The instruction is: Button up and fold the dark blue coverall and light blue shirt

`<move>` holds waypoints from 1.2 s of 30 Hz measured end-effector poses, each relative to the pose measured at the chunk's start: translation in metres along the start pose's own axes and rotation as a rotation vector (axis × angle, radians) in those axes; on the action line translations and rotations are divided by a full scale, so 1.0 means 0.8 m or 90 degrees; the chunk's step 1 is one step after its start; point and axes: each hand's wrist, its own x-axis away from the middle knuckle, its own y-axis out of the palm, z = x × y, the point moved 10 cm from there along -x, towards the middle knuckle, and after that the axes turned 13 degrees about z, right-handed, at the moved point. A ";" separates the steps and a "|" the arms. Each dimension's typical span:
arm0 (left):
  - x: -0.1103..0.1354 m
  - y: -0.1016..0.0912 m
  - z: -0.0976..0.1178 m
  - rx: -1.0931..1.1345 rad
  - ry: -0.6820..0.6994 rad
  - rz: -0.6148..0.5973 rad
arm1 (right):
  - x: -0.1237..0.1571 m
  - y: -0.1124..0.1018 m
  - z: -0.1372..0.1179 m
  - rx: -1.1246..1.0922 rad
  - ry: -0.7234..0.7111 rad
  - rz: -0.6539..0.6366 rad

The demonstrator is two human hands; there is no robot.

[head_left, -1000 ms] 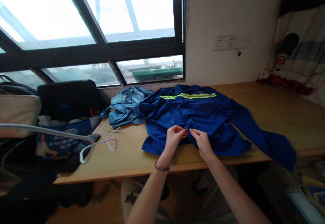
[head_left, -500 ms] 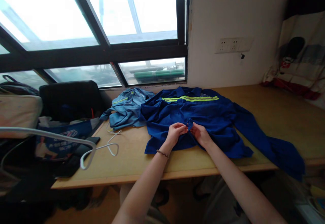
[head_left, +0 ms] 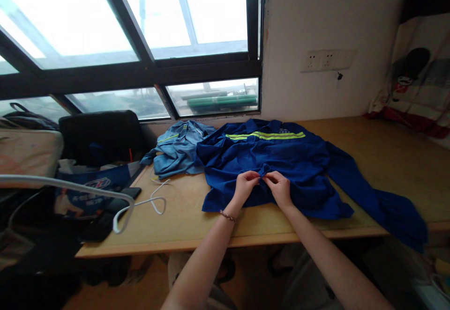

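A dark blue work jacket [head_left: 281, 158] with a yellow-green reflective stripe lies spread on the wooden table [head_left: 183, 225]. Its right sleeve hangs over the table's front edge. My left hand [head_left: 245, 186] and my right hand [head_left: 279, 187] meet at the jacket's front opening. Each pinches a bit of the blue cloth between thumb and fingers, and the fingertips almost touch. A bead bracelet circles my left wrist.
A lighter blue garment [head_left: 179, 148] lies crumpled left of the jacket by the window. A white hanger [head_left: 154, 202] rests on the table, and a larger white hanger [head_left: 70, 186] sticks out at left. A black chair [head_left: 100, 134] and bags crowd the left side. Wall sockets [head_left: 325, 59] sit above the table.
Both hands stay pinched together on the jacket front and have shifted slightly up the cloth. The view has drifted a little.
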 end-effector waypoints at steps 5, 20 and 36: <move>0.006 0.008 0.004 -0.031 0.038 -0.019 | 0.002 -0.001 -0.010 0.108 -0.064 0.003; 0.002 0.000 -0.030 0.068 -0.112 0.039 | 0.009 0.013 -0.012 0.163 -0.111 -0.041; -0.002 -0.002 -0.010 -0.005 0.021 0.029 | 0.018 0.032 -0.008 0.171 -0.127 -0.114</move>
